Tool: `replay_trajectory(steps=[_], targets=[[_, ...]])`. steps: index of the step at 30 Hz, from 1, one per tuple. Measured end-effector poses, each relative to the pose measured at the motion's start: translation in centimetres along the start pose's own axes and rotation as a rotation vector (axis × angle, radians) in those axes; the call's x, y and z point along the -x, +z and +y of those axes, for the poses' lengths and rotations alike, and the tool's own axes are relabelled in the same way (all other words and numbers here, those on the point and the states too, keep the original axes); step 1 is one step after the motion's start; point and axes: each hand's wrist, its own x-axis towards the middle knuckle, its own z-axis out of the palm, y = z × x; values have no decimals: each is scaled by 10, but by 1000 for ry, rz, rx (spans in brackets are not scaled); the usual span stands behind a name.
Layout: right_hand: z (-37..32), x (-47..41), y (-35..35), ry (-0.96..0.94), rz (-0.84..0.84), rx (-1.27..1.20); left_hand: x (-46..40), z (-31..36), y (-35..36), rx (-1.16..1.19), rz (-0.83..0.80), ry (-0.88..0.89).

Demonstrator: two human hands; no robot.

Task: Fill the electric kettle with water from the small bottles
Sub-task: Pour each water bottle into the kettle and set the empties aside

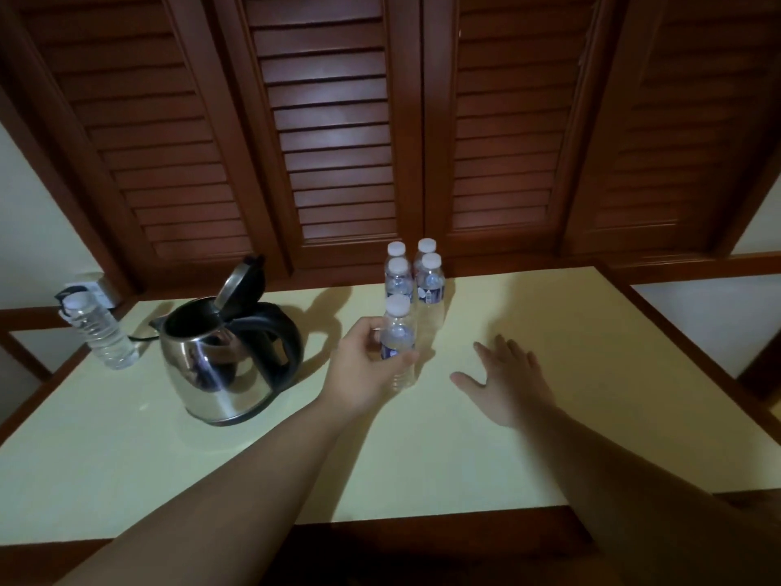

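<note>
A steel electric kettle point(215, 365) with a black handle stands on the left of the pale yellow table point(591, 374), its lid tipped up and open. My left hand point(363, 370) is wrapped around a small capped water bottle point(397, 332) that stands upright on the table right of the kettle. Several more small capped bottles point(429, 281) stand in a cluster behind it near the back edge. My right hand point(507, 378) rests flat on the table with fingers spread, holding nothing.
A larger clear bottle point(99, 332) with a white cap stands at the table's far left, beside a wall socket point(91, 289) and the kettle's cord. Brown louvred doors point(338, 141) rise directly behind the table. The table's wooden front edge point(422, 530) is close to me.
</note>
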Motion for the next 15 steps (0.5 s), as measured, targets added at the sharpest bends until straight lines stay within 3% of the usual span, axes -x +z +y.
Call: replay_trajectory(steps=[15], targets=[[-1,-5,2,31,-45,2,-51,5,63,-96,67,-58]])
